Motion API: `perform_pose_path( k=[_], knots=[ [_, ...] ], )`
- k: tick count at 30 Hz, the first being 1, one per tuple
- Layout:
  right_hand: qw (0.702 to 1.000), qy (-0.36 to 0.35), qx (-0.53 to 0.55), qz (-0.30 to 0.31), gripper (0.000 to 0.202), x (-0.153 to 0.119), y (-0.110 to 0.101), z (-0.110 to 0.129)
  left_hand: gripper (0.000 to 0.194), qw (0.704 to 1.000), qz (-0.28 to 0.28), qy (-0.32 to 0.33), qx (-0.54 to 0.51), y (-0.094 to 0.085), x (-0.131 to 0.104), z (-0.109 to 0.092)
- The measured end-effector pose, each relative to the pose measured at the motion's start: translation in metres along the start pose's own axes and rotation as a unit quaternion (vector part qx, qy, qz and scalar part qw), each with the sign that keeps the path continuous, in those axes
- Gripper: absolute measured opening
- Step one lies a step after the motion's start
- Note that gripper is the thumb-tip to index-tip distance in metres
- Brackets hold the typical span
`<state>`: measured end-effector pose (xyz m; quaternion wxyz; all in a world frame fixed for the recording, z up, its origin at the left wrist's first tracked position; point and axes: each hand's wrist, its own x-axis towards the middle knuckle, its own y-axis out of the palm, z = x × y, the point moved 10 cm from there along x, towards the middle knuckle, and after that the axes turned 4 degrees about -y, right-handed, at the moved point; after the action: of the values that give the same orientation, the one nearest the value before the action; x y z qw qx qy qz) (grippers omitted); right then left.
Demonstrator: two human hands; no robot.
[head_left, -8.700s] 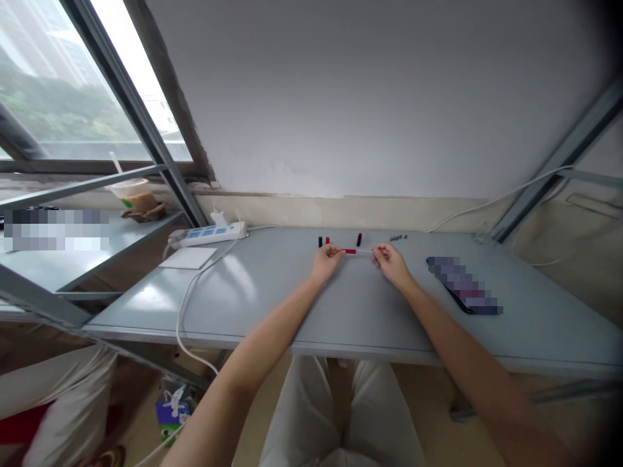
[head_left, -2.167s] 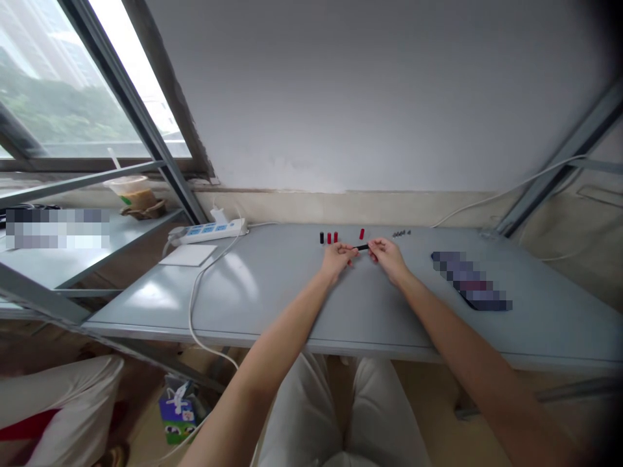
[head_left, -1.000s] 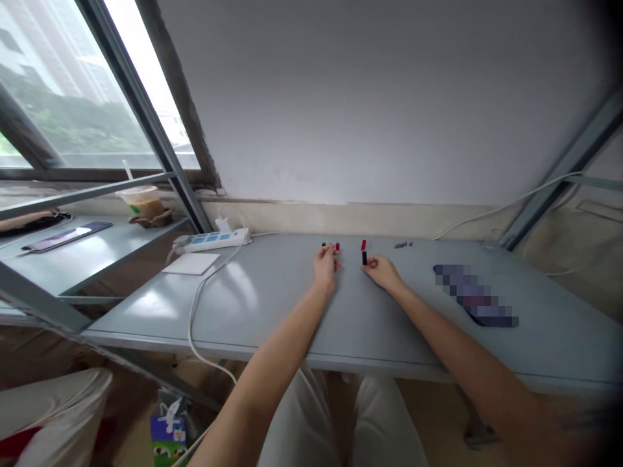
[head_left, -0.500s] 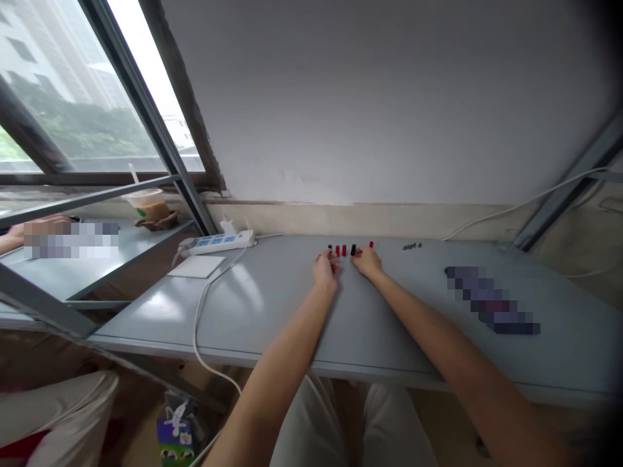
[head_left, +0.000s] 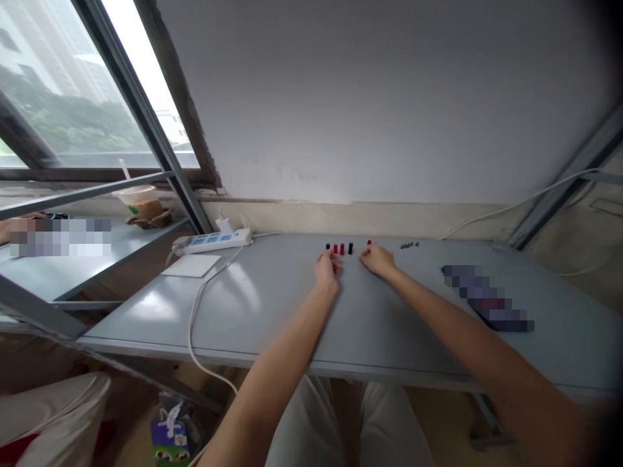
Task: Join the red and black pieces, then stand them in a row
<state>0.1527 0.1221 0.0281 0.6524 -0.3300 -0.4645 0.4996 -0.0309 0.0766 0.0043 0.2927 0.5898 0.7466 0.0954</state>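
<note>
At the worktop's [head_left: 272, 305] twelve o'clock edge, the left hand [head_left: 327, 269] has its fingers loosely curled at six o'clock of the left black cylinder [head_left: 328, 246], any grip or contact being indeterminable, and beside it stand the left red cylinder [head_left: 335, 250], the right red cylinder [head_left: 342, 249] and the right black cylinder [head_left: 350, 248], all upright in a row. The right hand [head_left: 378, 261], fingers bent inward and contents not discernible, lies at four o'clock of that row, partly covering a further red cylinder [head_left: 369, 243]; small dark pieces [head_left: 409, 246] lie at two o'clock of this hand.
</note>
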Motion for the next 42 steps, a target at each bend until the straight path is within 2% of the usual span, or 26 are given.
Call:
perform_pose_path(
  k=[4,8,14,19,22,26,30,33,35,37,39,42],
  knots=[
    [0.999,0.043,-0.014,-0.023,0.015,0.0,-0.015,-0.038,0.002,1.0,0.011,-0.009,0.016,0.006,-0.005,0.007],
    [0.996,0.091,0.01,-0.02,0.035,0.005,-0.011,-0.059,0.003,1.0,0.016,-0.011,0.021,0.007,-0.009,0.009],
    [0.993,0.118,0.03,0.005,0.047,0.018,0.006,-0.052,0.003,1.0,0.011,-0.01,0.024,0.007,-0.009,0.008],
    [0.991,0.125,0.044,0.004,0.025,0.024,0.011,-0.043,0.003,0.999,0.017,-0.021,0.022,0.009,-0.007,0.009],
    [0.991,0.118,0.054,-0.01,0.023,0.022,0.005,-0.04,0.004,0.999,0.019,-0.018,0.032,0.009,-0.008,0.008],
    [0.994,0.082,0.069,-0.026,0.021,0.01,-0.012,-0.03,0.006,0.995,0.057,0.011,0.085,0.018,-0.012,0.006],
    [0.997,0.029,0.073,-0.028,0.019,-0.013,-0.024,-0.014,0.016,0.971,0.112,0.072,0.196,0.034,-0.018,0.008],
    [0.996,-0.034,0.064,-0.044,0.019,-0.034,-0.028,0.001,0.033,0.937,0.134,0.195,0.255,0.044,-0.029,-0.003],
    [0.993,-0.099,0.052,-0.033,0.016,-0.046,-0.025,0.015,0.038,0.904,0.172,0.266,0.289,0.052,-0.041,-0.007],
    [0.985,-0.167,0.041,-0.017,0.017,-0.057,-0.021,0.029,0.033,0.872,0.202,0.294,0.336,0.058,-0.048,-0.005],
    [0.977,-0.212,0.036,-0.01,0.02,-0.063,-0.02,0.039,0.026,0.847,0.206,0.303,0.386,0.06,-0.048,-0.001],
    [0.972,-0.232,0.034,-0.002,0.02,-0.066,-0.023,0.045,0.019,0.833,0.187,0.307,0.422,0.059,-0.044,-0.001]
  ],
)
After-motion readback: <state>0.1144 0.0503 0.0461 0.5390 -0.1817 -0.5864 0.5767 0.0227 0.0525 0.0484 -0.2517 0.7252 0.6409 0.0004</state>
